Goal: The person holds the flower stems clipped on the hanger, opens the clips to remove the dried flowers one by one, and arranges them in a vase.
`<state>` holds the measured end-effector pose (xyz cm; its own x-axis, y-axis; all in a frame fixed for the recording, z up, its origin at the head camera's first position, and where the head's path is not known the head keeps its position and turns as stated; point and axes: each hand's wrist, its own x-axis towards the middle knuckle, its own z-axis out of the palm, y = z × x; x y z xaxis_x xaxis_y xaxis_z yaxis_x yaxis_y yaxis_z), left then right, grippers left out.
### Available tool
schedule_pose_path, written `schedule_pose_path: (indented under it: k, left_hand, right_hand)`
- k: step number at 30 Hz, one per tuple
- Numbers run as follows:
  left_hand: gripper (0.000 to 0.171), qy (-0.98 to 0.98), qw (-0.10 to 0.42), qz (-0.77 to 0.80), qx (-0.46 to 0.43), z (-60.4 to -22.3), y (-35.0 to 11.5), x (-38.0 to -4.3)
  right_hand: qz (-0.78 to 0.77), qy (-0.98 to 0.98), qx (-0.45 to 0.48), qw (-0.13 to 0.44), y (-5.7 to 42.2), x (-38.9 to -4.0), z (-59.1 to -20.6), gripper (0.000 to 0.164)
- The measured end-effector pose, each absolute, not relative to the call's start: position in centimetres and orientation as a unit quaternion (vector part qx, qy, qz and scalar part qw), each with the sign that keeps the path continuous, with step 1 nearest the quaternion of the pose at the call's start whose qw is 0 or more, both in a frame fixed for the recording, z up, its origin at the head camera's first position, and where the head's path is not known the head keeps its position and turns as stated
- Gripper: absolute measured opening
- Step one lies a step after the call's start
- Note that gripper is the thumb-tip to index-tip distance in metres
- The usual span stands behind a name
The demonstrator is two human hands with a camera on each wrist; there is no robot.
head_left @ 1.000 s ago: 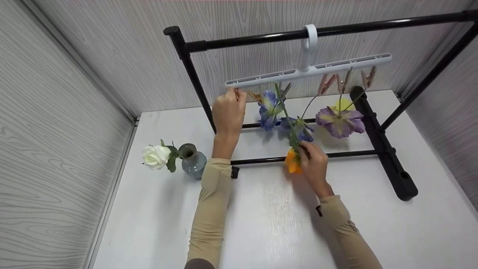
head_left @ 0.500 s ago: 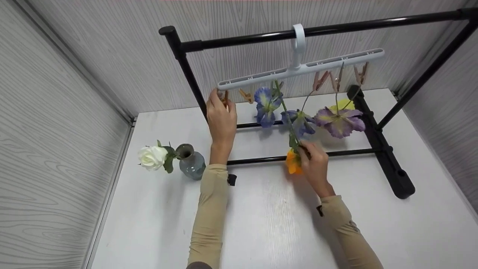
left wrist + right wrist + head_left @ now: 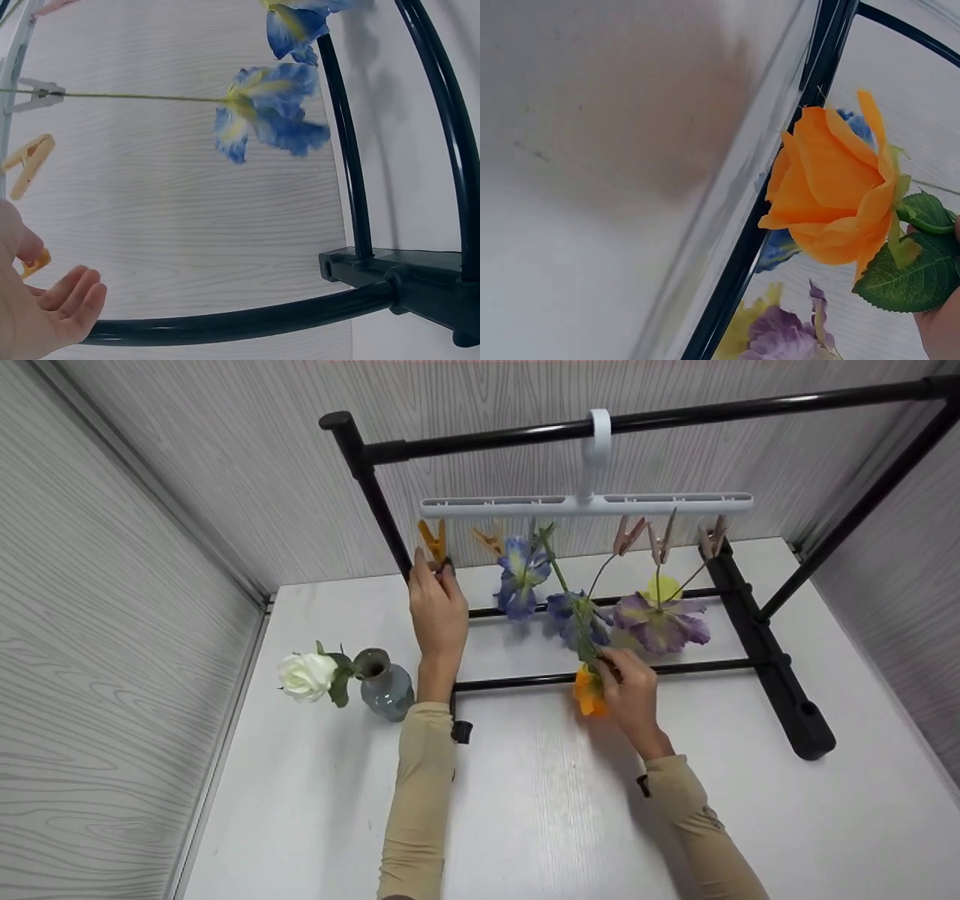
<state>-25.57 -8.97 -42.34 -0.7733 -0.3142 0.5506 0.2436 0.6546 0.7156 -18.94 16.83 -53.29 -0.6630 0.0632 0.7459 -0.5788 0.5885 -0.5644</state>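
My left hand (image 3: 439,611) is just below the leftmost orange clothespin (image 3: 433,540) on the white hanger (image 3: 510,507). In the left wrist view, thumb and fingers are spread apart, and part of that clothespin (image 3: 37,262) shows between them. Low in front of the hanger, my right hand (image 3: 632,690) pinches an orange rose (image 3: 590,694) near its leaves, bloom downward, its green stem slanting up toward the hanger. The right wrist view shows the bloom (image 3: 832,187) and leaves (image 3: 915,274) beside the fingers. Blue flowers (image 3: 523,577) and a purple flower (image 3: 661,622) hang from other clothespins.
The hanger hooks over the black rack's top bar (image 3: 495,439). Lower rack bars (image 3: 517,684) cross behind the hands. Left of the left arm stands a grey-blue vase (image 3: 388,690) with a white rose (image 3: 307,676) leaning out. Grey wood-grain panels (image 3: 135,660) enclose the white table (image 3: 525,810).
My left hand has come down and slightly left from the hanger's end, uncovering the orange clothespin. The hanger has swung from slanted to level. The right hand stays with the rose.
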Motion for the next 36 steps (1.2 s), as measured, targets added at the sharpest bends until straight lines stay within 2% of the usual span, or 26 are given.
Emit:
schedule_pose_path:
  k: [3,7,10,12,14,17,20,22,27,36]
  left_hand:
    - [0.046,-0.835,0.366,-0.411,0.012,-42.4,-9.1,-25.0]
    - [0.033,-0.794,0.477,-0.376,-0.015,-42.2,-9.2,-23.9]
    - [0.028,-0.762,0.560,-0.318,-0.074,-42.2,-8.6,-22.8]
    - [0.028,-0.755,0.581,-0.269,-0.141,-42.4,-7.8,-22.0]
    - [0.025,-0.762,0.562,-0.228,-0.224,-42.9,-6.6,-21.3]
    - [0.022,-0.797,0.481,-0.170,-0.325,-44.0,-4.8,-20.4]
    - [0.017,-0.837,0.396,-0.117,-0.359,-45.2,-3.4,-19.9]
    - [0.012,-0.856,0.364,-0.082,-0.359,-46.0,-3.0,-19.5]
    - [0.006,-0.874,0.337,-0.031,-0.349,-46.7,-2.7,-19.1]
    - [0.006,-0.881,0.339,0.018,-0.330,-45.6,-3.4,-18.7]
  right_hand:
    - [0.408,-0.815,0.168,0.375,17.0,-19.1,-53.1,0.017]
    - [0.374,-0.832,0.190,0.363,17.4,-19.1,-52.9,0.016]
    - [0.337,-0.841,0.210,0.367,17.7,-19.2,-52.8,0.016]
    - [0.307,-0.846,0.223,0.374,17.8,-19.3,-52.6,0.018]
    - [0.285,-0.847,0.239,0.379,17.8,-19.4,-52.3,0.019]
    - [0.268,-0.845,0.265,0.380,17.6,-19.6,-51.9,0.019]
    - [0.263,-0.839,0.289,0.379,17.2,-19.8,-51.6,0.016]
    - [0.257,-0.836,0.300,0.380,17.0,-19.8,-51.4,0.014]
    - [0.268,-0.825,0.312,0.388,16.6,-19.7,-50.7,0.017]
    - [0.295,-0.802,0.321,0.409,15.5,-19.6,-49.8,0.020]
